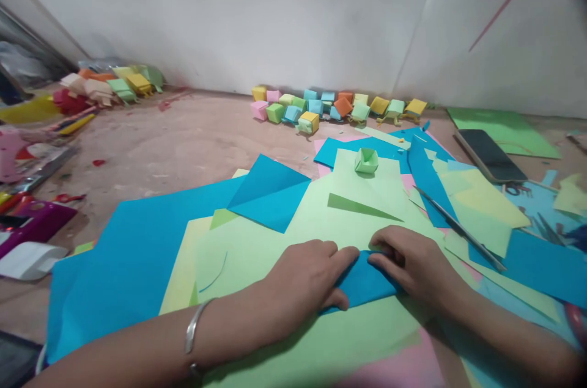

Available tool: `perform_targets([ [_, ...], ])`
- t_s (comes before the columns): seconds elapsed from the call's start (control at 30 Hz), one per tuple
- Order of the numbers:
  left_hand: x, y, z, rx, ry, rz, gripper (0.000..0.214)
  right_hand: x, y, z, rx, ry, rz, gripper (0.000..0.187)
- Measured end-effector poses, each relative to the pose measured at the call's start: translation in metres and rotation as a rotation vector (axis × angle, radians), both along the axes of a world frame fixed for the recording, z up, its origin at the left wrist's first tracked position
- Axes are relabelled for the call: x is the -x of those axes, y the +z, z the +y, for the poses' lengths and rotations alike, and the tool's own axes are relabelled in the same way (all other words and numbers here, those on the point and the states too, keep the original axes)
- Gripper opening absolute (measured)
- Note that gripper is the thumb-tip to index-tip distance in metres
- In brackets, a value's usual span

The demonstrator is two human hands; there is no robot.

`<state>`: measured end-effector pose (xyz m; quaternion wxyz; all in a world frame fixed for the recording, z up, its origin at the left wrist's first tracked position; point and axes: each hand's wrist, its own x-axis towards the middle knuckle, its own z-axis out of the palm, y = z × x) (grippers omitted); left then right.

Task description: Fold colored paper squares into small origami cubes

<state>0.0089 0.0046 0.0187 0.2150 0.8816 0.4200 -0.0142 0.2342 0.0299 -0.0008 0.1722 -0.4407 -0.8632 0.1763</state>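
A folded piece of blue paper [370, 279] lies in front of me on light green sheets. My left hand [307, 281] holds its left part down, index finger along the far edge and thumb at the near edge. At its right end my right hand [410, 263] is closed on the paper, with thumb and index finger close together at the fold. Some fingertips of both hands are hidden. Beyond them are a dark green paper sliver [362, 208], a creased blue square [270, 192] and a small open light green paper box [366, 161].
Scissors [458, 226] lie on paper scraps to the right, near a phone [490, 154] and a green sheet [504, 128]. Several small coloured paper cubes [316, 107] line the wall. A large blue sheet [132, 253] and a purple tool [36, 223] are at left.
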Motion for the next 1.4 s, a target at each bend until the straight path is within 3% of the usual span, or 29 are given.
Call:
perform_targets([
  [0.23, 0.002, 0.006, 0.003, 0.048, -0.039, 0.071, 0.05, 0.0, -0.002, 0.003, -0.073, -0.004, -0.009, 0.003],
  [0.3, 0.003, 0.004, 0.002, 0.047, -0.036, 0.053, 0.05, 0.002, 0.004, -0.005, -0.264, 0.013, -0.036, 0.007],
  [0.37, 0.005, -0.001, 0.001, 0.044, -0.035, 0.001, 0.05, 0.005, 0.012, -0.019, -0.548, 0.061, -0.115, 0.016],
  [0.43, 0.006, -0.004, 0.0, 0.029, -0.031, -0.056, 0.05, 0.009, 0.017, -0.04, -0.698, 0.2, -0.257, 0.026],
  [0.6, 0.006, -0.004, 0.003, 0.028, -0.046, 0.001, 0.052, 0.011, -0.003, -0.084, -0.681, 0.228, -0.428, 0.036],
  [0.77, 0.003, 0.0, 0.005, 0.074, -0.04, 0.067, 0.052, 0.003, -0.022, -0.095, -0.725, 0.268, -0.607, 0.054],
  [1.17, -0.003, 0.008, 0.007, 0.164, -0.003, 0.161, 0.053, -0.013, -0.017, -0.103, -0.72, 0.124, -0.728, 0.057],
  [1.3, -0.002, 0.007, 0.005, 0.145, -0.002, 0.139, 0.051, -0.013, -0.009, -0.095, -0.687, 0.027, -0.754, 0.051],
  [1.4, 0.0, 0.004, 0.004, 0.117, -0.01, 0.134, 0.052, -0.016, 0.0, -0.086, -0.656, 0.043, -0.767, 0.049],
])
